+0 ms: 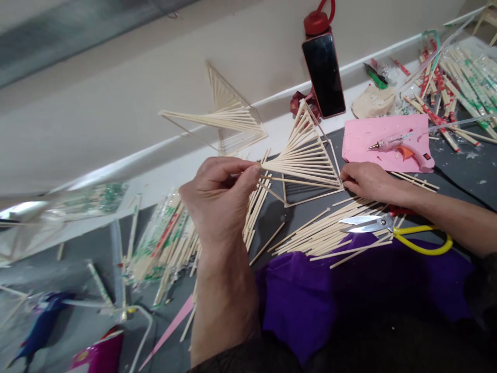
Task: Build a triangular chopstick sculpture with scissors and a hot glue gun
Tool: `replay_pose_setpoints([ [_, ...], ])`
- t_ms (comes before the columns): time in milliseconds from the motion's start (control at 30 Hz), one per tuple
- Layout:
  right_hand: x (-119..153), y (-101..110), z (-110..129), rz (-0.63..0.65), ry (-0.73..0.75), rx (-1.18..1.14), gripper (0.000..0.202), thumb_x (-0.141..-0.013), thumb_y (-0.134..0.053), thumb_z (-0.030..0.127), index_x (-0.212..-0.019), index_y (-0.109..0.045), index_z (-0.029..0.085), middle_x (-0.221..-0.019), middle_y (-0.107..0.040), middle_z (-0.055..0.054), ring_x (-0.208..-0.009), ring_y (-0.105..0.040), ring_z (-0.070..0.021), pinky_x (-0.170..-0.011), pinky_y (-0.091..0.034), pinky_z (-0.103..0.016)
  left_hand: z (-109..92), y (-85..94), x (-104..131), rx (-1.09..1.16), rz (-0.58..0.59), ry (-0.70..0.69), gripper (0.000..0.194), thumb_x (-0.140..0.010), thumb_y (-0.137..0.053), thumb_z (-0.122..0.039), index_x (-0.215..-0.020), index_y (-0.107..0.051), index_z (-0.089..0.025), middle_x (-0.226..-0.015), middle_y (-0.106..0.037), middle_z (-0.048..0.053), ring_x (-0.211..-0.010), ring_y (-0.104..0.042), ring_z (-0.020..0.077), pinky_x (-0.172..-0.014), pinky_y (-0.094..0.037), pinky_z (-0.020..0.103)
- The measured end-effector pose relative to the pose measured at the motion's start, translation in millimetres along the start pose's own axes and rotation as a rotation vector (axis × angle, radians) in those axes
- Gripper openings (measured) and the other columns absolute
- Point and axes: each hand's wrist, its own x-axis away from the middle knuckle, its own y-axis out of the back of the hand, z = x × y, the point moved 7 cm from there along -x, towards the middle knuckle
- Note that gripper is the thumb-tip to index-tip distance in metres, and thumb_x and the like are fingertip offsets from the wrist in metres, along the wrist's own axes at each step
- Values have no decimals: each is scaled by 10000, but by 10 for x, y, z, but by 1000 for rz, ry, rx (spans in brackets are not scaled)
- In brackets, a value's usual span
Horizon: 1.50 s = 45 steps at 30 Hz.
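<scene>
A fan-like frame of glued pale chopsticks (pixel 310 165) stands on the grey table in front of me. My left hand (pixel 229 191) is closed, thumb and forefinger pinching its left tip where the chopsticks come together. At the frame's lower right corner my right hand (pixel 361 181) is closed, its fingertips on the chopstick ends there. One chopstick (pixel 303 182) runs between the two hands just below the fan; whether it is glued, I cannot tell. Loose chopsticks (pixel 322 228) lie below the frame, with yellow-handled scissors (pixel 384 224) resting across them.
A pink hot glue gun (pixel 404 147) lies on a pink sheet (pixel 357 132) at right. Behind stands a phone (pixel 324 75) against a red-capped bottle (pixel 316 23). Wrapped chopsticks (pixel 466 77) pile up at far right, and more packets (pixel 159 238) lie left. A blue glue gun (pixel 42 321) sits lower left.
</scene>
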Motion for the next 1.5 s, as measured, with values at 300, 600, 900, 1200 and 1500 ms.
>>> replay_pose_setpoints([
  [300, 32, 74, -1, -93, 37, -125, 170, -844, -511, 202, -868, -675, 162, -830, -705, -44, -714, -576, -144, -641, -350, -256, 45, 14, -5, 101, -3, 26, 25, -696, -735, -189, -706, -753, -202, -701, -668, -6, -592, -542, 99, -472, -394, 242],
  [600, -30, 420, 291, -32, 107, -283, 152, -821, -550, 184, -793, -698, 175, -698, -678, -8, -633, -579, -123, -630, -392, -255, -7, 12, 14, 92, 14, 92, 32, -683, -718, -237, -663, -730, -215, -709, -651, -5, -553, -530, 92, -434, -389, 221],
  [900, -421, 417, 782, -164, 320, -230, 150, -868, -565, 205, -863, -706, 153, -866, -696, -60, -827, -597, -163, -741, -403, -273, -5, 9, 32, 99, 38, 110, 42, -695, -707, -222, -667, -713, -192, -714, -637, -9, -501, -510, 74, -418, -410, 207],
  [1200, -554, 343, 932, -139, 363, -207, 144, -871, -565, 180, -865, -706, 149, -857, -687, -65, -817, -576, -166, -737, -371, -279, 12, 10, 28, 69, 62, 97, 37, -720, -698, -224, -694, -709, -199, -734, -645, -3, -532, -529, 81, -442, -416, 209],
  [1500, -591, 274, 930, -132, 319, -281, 115, -868, -558, 156, -884, -672, 153, -822, -672, -43, -754, -551, -140, -699, -357, -257, 194, 86, 15, 199, 246, 308, 187, -751, -676, -272, -899, -771, -208, -833, -724, 43, -594, -615, 118, -430, -451, 210],
])
